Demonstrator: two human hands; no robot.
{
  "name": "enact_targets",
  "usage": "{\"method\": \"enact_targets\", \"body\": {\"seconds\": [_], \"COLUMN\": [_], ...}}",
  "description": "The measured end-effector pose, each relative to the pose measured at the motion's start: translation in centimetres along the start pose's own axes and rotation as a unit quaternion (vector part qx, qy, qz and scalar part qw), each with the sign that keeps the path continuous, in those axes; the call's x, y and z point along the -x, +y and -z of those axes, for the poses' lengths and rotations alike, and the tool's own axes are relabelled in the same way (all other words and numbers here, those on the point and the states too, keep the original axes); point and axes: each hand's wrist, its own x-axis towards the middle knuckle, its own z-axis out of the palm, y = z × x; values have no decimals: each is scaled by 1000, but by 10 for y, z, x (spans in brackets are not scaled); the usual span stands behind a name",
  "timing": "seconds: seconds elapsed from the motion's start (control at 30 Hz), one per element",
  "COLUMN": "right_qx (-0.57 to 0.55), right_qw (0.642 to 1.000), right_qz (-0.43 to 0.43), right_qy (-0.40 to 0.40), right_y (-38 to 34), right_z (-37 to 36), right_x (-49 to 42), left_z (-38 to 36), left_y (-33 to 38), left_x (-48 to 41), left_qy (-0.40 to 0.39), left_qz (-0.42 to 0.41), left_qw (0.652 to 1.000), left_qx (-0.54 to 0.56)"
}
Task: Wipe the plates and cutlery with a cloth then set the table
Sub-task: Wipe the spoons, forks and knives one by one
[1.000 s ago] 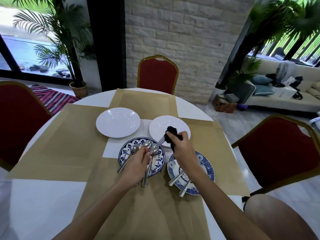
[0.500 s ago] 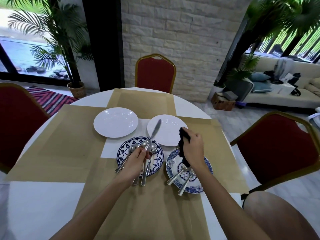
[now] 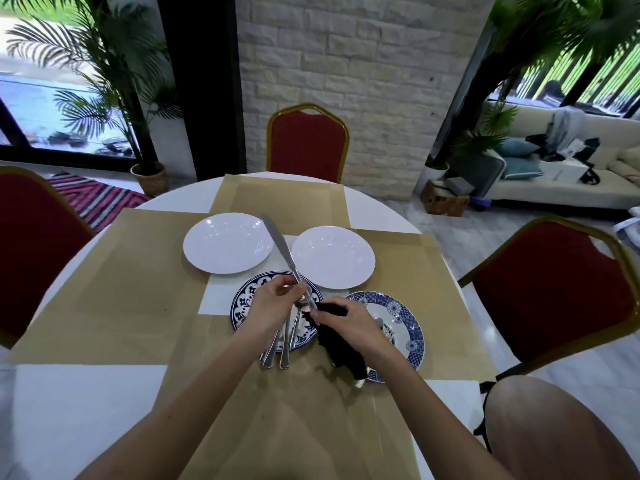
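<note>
Head-cam view, looking down on a round white table (image 3: 69,410) covered w/ overlapping tan mats (image 3: 121,271). L hand (image 3: 273,306) pinches a knife (image 3: 281,249) by its handle, fingers and thumb curled round it. From that grip the blade runs up and away, leaning left, tip seen against the right rim of the left white plate (image 3: 221,247). R hand (image 3: 349,323) is clenched round a black cloth (image 3: 343,355); the cloth bunches out past the knuckles and hangs below the palm. Its upper end touches the butt of the knife handle, just right of the L hand, so the 2 grips sit side by side, nearly touching, above the near-right rim of the left blue plate (image 3: 240,301). Counts: 1 knife, in hand. 1 cloth. 4 plates: 2 plain white at the far side, the right white plate (image 3: 333,256) just beside the left one; 2 blue-patterned nearer the person, the right blue plate (image 3: 405,320) partly under the R hand. Loose cutlery (image 3: 284,355) lies on the left blue plate, at least 3 handles poking over its near rim; the rest is hidden by the L hand. On the right blue plate fork tines (image 3: 386,330) show by the R wrist; no. of pieces there can't be told. 3 red chairs (image 3: 308,143) w/ gold frames stand round the table: far, left, right.
</note>
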Motion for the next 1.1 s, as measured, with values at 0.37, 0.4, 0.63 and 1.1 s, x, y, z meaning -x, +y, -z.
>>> {"method": "enact_targets", "body": {"seconds": [0.37,0.4,0.63,1.1], "right_qx": [53,56,-45,443], "right_qw": [997,996,997,885], "right_qz": [-17,-15,14,133], "right_qy": [-58,-61,59,46], "right_y": [-4,-6,-31,-36], "right_z": [12,12,29,7], "right_x": [0,2,-9,-20], "left_z": [16,17,25,8], "left_y": [18,20,16,13], "left_x": [-6,-5,-7,3], "left_qy": [80,83,131,106], "left_qz": [17,15,21,22], "left_qw": [994,993,990,990], "left_qx": [78,79,40,96]}}
